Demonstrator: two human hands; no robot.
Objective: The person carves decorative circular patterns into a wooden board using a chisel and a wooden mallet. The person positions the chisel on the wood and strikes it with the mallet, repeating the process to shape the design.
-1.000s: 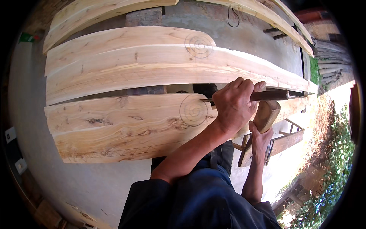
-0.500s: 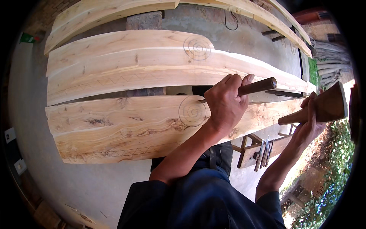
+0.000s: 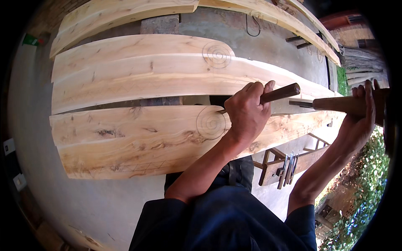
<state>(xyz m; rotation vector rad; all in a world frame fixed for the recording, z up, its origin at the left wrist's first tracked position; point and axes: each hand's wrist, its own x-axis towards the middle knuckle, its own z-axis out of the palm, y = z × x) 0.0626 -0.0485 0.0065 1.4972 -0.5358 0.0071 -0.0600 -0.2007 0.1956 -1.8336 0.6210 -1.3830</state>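
Observation:
My left hand (image 3: 248, 115) is wrapped round a carving chisel (image 3: 282, 93), its dark wooden handle slanting up to the right. The chisel's thin blade comes out on the other side of my fist and meets the upper right of a pencilled spiral (image 3: 210, 122) on the near plank (image 3: 121, 140). The blade's very tip is small and hard to make out. Off to the right, my right hand (image 3: 361, 119) grips a wooden mallet (image 3: 340, 105) by its handle, away from the chisel. The mallet's head lies partly in the dark rim of the picture.
Beyond the near plank lies another plank (image 3: 134, 79) with drawn circles, separated by a narrow gap. More shaped boards (image 3: 125, 14) stand farther back. Several slim hand tools (image 3: 288, 169) sit on a wooden stand (image 3: 270, 175) at the lower right. Greenery (image 3: 364, 184) borders the right side.
My right hand has swung the mallet outward to the right and turned it, so its handle now lies nearly level. My left hand and the chisel have hardly moved.

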